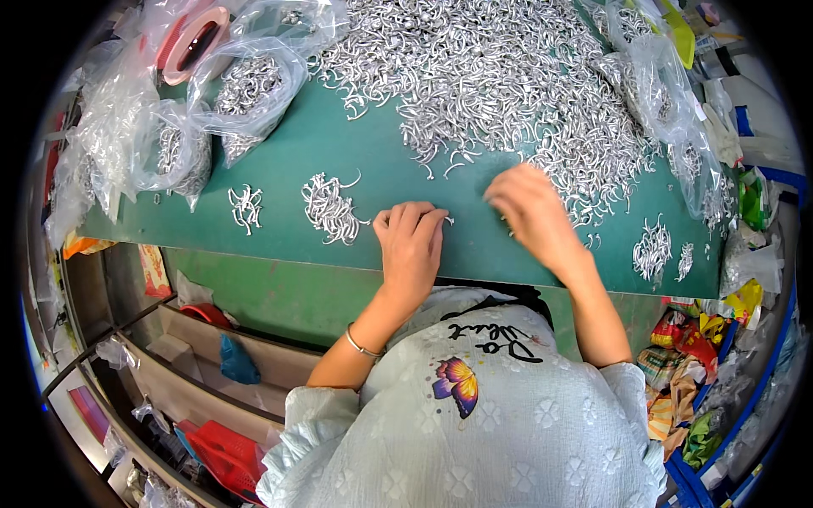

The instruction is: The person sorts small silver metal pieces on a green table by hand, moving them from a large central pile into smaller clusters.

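Note:
A big heap of small curved silver metal pieces [508,76] covers the far half of the green table mat [381,169]. My left hand [412,245] rests on the mat near its front edge, fingers curled over a few silver pieces, just right of a small sorted pile [330,207]. My right hand [532,212] lies at the near edge of the heap, fingers bent down among the pieces; what it grips is hidden. A smaller pile [246,206] sits further left.
Clear plastic bags of silver pieces [246,93] lie at the back left, more bags [669,110] at the right. Small piles [652,250] sit near the mat's right front. A pink tape roll [193,42] lies far left. Shelves with red bins [224,453] stand below left.

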Action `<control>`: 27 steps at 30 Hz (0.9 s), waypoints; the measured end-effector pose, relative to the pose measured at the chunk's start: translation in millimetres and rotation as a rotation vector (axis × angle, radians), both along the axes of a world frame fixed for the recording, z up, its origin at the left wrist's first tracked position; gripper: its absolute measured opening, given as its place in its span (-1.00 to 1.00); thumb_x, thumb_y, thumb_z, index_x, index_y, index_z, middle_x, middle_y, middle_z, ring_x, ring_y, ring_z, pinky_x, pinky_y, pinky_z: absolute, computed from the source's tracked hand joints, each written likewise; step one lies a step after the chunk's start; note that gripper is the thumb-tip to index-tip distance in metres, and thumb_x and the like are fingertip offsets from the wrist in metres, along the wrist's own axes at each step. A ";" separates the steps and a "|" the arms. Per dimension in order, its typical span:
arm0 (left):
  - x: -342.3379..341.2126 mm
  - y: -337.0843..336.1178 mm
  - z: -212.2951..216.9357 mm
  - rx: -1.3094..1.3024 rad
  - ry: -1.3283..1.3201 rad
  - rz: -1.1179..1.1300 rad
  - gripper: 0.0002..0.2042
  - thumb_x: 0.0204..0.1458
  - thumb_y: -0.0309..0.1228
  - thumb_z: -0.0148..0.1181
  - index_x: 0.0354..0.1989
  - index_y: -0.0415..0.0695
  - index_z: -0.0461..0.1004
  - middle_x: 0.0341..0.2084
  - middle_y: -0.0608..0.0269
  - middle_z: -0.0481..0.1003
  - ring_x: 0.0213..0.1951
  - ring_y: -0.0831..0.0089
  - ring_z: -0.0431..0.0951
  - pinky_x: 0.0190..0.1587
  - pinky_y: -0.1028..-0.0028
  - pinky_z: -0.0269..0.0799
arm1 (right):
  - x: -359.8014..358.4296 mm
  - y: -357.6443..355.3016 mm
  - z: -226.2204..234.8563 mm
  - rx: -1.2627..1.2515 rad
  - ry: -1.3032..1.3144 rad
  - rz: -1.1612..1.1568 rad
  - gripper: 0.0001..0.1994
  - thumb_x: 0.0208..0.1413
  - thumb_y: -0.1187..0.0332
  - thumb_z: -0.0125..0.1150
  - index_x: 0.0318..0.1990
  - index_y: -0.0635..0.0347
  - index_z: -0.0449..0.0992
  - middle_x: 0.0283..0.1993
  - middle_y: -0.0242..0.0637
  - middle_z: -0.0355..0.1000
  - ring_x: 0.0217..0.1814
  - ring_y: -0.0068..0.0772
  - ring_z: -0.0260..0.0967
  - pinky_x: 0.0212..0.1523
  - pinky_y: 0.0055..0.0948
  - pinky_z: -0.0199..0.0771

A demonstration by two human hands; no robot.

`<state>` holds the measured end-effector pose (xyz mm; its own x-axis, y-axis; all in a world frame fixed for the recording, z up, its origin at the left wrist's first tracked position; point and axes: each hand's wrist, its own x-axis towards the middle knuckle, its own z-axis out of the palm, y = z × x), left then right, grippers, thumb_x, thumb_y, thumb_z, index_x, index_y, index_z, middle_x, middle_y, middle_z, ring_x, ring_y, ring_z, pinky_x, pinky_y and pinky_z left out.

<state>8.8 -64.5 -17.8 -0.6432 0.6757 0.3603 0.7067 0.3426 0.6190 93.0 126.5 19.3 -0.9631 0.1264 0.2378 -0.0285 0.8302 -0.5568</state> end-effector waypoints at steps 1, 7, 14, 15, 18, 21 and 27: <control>-0.5 -0.5 -1.0 -0.001 0.006 0.015 -0.77 -0.10 -0.63 0.26 -0.23 -0.14 0.52 -0.28 0.29 0.44 -0.18 0.32 0.43 -0.07 0.25 0.15 | -1.6 -4.9 -4.1 -0.050 -0.060 0.110 -0.89 -0.04 0.55 0.26 -0.31 0.21 0.52 -0.29 -0.26 0.42 -0.16 -0.18 0.34 -0.08 -0.28 0.27; -4.6 -3.5 3.4 -0.042 0.014 0.116 -0.78 -0.06 -0.63 0.24 -0.21 -0.12 0.53 -0.27 0.27 0.45 -0.16 0.29 0.43 -0.04 0.30 0.15 | -27.8 -7.2 -5.5 -0.168 0.018 -0.002 -0.81 -0.04 0.49 0.29 -0.23 0.21 0.50 -0.24 -0.26 0.39 -0.11 -0.18 0.32 -0.08 -0.29 0.29; 6.0 1.8 12.3 -0.080 0.017 0.110 -0.72 -0.05 -0.53 0.28 -0.11 -0.08 0.51 -0.15 0.24 0.42 -0.07 0.25 0.39 -0.03 0.25 0.12 | -24.9 -20.1 -11.4 0.187 -0.099 -0.011 -0.87 -0.06 0.44 0.28 -0.37 0.23 0.46 -0.24 -0.21 0.32 -0.11 -0.16 0.26 -0.10 -0.23 0.27; 10.9 2.3 14.1 -0.063 -0.021 0.070 -0.71 -0.05 -0.51 0.30 -0.10 -0.07 0.51 -0.14 0.24 0.41 -0.06 0.25 0.39 -0.03 0.24 0.12 | -16.8 -19.1 -7.3 0.186 -0.165 -0.007 -0.88 -0.05 0.45 0.28 -0.36 0.24 0.46 -0.25 -0.21 0.33 -0.10 -0.15 0.27 -0.09 -0.23 0.27; 25.1 5.1 11.7 -0.041 -0.085 -0.023 -0.57 -0.10 -0.43 0.37 0.00 -0.10 0.44 -0.08 0.23 0.40 -0.02 0.25 0.38 -0.02 0.22 0.11 | -1.2 -14.5 2.7 -0.086 -0.294 0.137 -0.90 -0.03 0.49 0.24 -0.33 0.25 0.48 -0.25 -0.20 0.35 -0.10 -0.11 0.28 -0.05 -0.21 0.28; 33.4 13.0 12.4 -0.064 -0.085 -0.070 -0.51 -0.11 -0.43 0.36 0.05 -0.13 0.38 -0.03 0.20 0.38 0.00 0.25 0.38 -0.02 0.22 0.10 | -18.7 -3.1 -2.8 -0.173 -0.120 -0.015 -0.90 0.00 0.51 0.20 -0.29 0.27 0.49 -0.26 -0.19 0.37 -0.10 -0.06 0.30 -0.01 -0.17 0.27; 31.6 14.8 -0.3 -0.064 -0.106 -0.233 -0.67 -0.10 -0.58 0.27 -0.09 -0.21 0.48 -0.17 0.18 0.41 -0.12 0.24 0.41 -0.12 0.28 0.21 | -73.9 -18.1 -12.4 0.210 0.146 0.066 -0.73 0.01 0.48 0.24 -0.09 0.14 0.47 0.14 -0.32 0.34 0.23 -0.14 0.22 0.14 -0.12 0.21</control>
<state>40.4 -49.7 -18.1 -0.4996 0.8291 0.2509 0.7033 0.2190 0.6763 19.1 108.4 6.9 -0.9210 -0.0026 0.3895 -0.1543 0.9206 -0.3588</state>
